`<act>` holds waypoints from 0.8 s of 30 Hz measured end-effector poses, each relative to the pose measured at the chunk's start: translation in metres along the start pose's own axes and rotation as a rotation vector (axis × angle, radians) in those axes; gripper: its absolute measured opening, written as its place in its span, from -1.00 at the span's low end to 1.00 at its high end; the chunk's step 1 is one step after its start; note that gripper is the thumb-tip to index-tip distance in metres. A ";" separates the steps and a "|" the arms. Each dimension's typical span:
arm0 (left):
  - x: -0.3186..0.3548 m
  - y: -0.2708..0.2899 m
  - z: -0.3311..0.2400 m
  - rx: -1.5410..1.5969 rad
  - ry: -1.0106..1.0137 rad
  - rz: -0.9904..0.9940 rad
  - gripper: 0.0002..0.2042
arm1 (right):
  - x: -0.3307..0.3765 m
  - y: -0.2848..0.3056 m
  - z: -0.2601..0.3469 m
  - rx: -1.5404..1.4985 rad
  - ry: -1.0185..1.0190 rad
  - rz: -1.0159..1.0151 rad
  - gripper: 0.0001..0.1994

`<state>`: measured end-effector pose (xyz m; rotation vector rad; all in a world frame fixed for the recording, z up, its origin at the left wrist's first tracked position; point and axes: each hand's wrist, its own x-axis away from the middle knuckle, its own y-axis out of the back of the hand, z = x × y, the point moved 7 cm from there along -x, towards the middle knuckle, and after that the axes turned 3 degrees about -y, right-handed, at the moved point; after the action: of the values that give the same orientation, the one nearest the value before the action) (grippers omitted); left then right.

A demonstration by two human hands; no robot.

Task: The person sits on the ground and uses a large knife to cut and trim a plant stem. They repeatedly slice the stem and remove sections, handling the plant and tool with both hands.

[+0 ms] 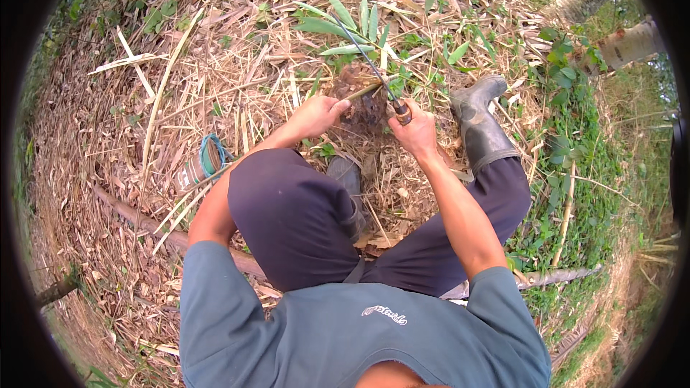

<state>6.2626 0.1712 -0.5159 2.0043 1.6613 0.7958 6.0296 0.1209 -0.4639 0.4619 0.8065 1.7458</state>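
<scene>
My left hand (316, 116) is closed around a bamboo strip (364, 91), whose far end points away to the right. Pale lengths trail behind my left forearm, but I cannot tell whether they belong to the same strip. In my right hand (415, 131) is the dark brown handle of a long knife (369, 63). Its thin blade, seen nearly edge-on, slants up and left and crosses the strip's tip; whether they touch is unclear. Below them lies a dark brown clump (356, 104) on the ground. Green leaves (345, 25) spread beside the blade.
Left of my knee lies a brown and green cylindrical container (203, 165) with blue cord. Pale split strips (169, 79) rest on dry litter. My boots (480, 118) flank the work spot. A pole (144, 223) runs behind me; trunks (625, 47) stand at far right.
</scene>
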 end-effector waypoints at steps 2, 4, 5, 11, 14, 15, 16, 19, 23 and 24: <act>0.014 0.008 -0.016 -0.275 -0.073 -0.188 -0.53 | -0.001 0.006 0.018 0.116 -0.096 0.078 -0.71; 0.019 0.006 -0.016 -0.357 -0.074 -0.244 -0.61 | 0.000 0.015 0.041 0.178 -0.166 0.144 -0.70; 0.021 0.008 -0.020 -0.380 -0.069 -0.252 -0.62 | -0.001 0.019 0.051 0.184 -0.189 0.163 -0.69; 0.015 0.004 -0.016 -0.333 -0.021 -0.175 -0.56 | -0.001 0.022 0.052 0.164 -0.209 0.153 -0.68; 0.008 -0.005 -0.008 0.014 0.013 -0.038 -0.49 | 0.001 0.010 0.028 0.102 -0.152 0.078 -0.69; 0.007 -0.007 -0.007 0.053 0.026 -0.012 -0.48 | 0.002 0.003 0.018 0.031 -0.130 0.048 -0.69; 0.005 -0.005 -0.003 0.085 0.038 0.009 -0.46 | -0.001 -0.005 0.011 -0.045 -0.103 0.014 -0.69; 0.000 0.004 -0.004 0.033 0.008 0.010 -0.45 | -0.001 -0.010 0.008 -0.138 -0.153 -0.034 -0.76; 0.005 0.003 -0.004 -0.061 0.008 -0.046 -0.43 | 0.006 0.010 0.034 -0.206 -0.160 -0.029 -0.84; 0.005 0.002 -0.002 -0.088 0.006 -0.067 -0.42 | 0.008 0.015 0.040 -0.217 -0.151 -0.030 -0.84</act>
<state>6.2632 0.1757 -0.5122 1.8789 1.6583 0.8371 6.0435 0.1372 -0.4263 0.4265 0.5081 1.7251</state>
